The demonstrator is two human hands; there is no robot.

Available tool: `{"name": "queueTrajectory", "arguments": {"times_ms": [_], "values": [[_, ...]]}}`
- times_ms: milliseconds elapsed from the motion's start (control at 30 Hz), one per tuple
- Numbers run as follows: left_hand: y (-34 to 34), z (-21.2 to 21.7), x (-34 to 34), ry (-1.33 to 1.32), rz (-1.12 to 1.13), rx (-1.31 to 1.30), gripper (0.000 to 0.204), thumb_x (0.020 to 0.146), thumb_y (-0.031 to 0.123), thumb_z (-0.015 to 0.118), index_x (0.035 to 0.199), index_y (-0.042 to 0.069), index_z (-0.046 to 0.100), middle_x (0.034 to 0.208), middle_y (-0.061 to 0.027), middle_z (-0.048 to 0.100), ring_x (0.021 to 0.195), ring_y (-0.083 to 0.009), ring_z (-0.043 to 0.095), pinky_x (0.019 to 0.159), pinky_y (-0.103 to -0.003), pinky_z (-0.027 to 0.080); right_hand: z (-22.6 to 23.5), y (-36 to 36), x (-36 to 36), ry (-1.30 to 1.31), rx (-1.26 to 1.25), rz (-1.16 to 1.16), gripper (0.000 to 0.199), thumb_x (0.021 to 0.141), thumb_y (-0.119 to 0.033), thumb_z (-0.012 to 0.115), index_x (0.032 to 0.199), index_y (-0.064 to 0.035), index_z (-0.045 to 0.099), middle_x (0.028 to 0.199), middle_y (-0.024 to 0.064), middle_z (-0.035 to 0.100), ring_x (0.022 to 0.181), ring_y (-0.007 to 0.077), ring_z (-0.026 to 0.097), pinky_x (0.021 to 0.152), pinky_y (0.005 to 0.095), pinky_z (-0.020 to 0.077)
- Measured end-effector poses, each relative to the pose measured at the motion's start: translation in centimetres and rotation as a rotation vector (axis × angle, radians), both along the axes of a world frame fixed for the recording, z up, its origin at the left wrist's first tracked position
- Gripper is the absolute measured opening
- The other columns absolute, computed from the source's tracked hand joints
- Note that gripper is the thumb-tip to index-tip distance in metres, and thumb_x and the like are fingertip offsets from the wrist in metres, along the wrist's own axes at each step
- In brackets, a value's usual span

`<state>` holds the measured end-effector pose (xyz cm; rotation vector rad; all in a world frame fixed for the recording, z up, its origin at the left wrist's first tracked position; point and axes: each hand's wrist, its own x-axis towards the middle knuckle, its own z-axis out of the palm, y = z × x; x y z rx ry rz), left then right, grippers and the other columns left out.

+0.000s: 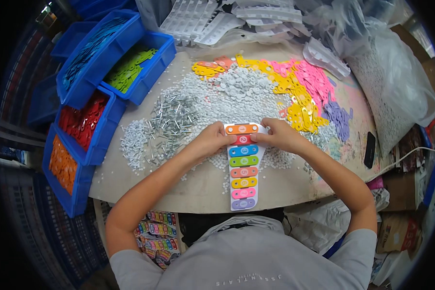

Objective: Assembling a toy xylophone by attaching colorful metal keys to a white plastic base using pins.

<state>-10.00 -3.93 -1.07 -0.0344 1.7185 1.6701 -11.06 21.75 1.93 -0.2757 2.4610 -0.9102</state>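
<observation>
Left hand (211, 139) and right hand (282, 137) pinch a white tray (262, 129) at the tabletop's (290, 187) near edge.
Both are nearly closed on its upper sides, thumbs at the red piece (243, 140); its lower end reaches the near edge's middle. Uneven thumb pressure could tip that piece loose among the white caps (249, 87) toward the far edge.

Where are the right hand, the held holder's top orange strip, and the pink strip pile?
Right hand (282, 137): head view, its back.
Orange strip (242, 129): head view, its middle.
Pink strip pile (315, 83): head view, its middle.
</observation>
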Motion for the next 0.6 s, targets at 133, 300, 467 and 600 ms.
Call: {"name": "queueTrajectory", "arguments": {"times_ms": [133, 300, 467, 600], "values": [[0.3, -1.0, 0.2, 0.065, 0.031, -0.039, 0.032, 0.092, 0.024, 0.074, 0.094, 0.008, 0.047, 0.063, 0.0047, 0.048, 0.047, -0.0017, 0.035, 0.039, -0.022, 0.021, 0.1, -0.1, -0.3, -0.027, 0.026, 0.01, 0.066, 0.081, -0.055, 0.077, 0.105, 0.0053, 0.066, 0.091, 0.0211, 0.07, 0.084, 0.0298, 0.069, 0.073, 0.0395, 0.0535], [0.5, -0.8, 0.4, 0.108, 0.042, -0.05, 0.031, 0.093, 0.024, 0.074, 0.093, 0.007, 0.048, 0.062, 0.0044, 0.049, 0.048, -0.0023, 0.038, 0.04, -0.022, 0.022, -0.9, 0.1, 0.2, 0.062, 0.024, 0.012, 0.057, 0.083, -0.051, 0.077, 0.097, 0.0031, 0.064, 0.081, 0.0156, 0.067, 0.073, 0.0222, 0.065, 0.064, 0.0377, 0.0509], [-0.4, -2.3, 1.3, 0.176, 0.029, -0.051, 0.03, 0.094, 0.025, 0.072, 0.101, 0.005, 0.052, 0.064, 0.0027, 0.054, 0.05, -0.0027, 0.041, 0.043, -0.023, 0.027, 0.6, -0.1, 2.6, 0.041, -0.111, -0.196, 0.037, 0.089, -0.035, 0.075, 0.107, -0.004, 0.064, 0.067, 0.0052, 0.059, 0.061, 0.0105, 0.056, 0.053, 0.0299, 0.0417], [-0.5, 2.1, 5.1, 0.459, 0.221, -0.348, 0.031, 0.096, 0.024, 0.069, 0.118, 0.005, 0.058, 0.065, -0.0015, 0.057, 0.052, -0.0088, 0.048, 0.049, -0.029, 0.038, 0.8, 4.3, 6.6, 0.559, -0.131, -0.568, 0.02, 0.095, -0.019, 0.066, 0.108, -0.0036, 0.061, 0.057, 0.0022, 0.05, 0.05, 0.0112, 0.047, 0.05, 0.0307, 0.0363]]}}
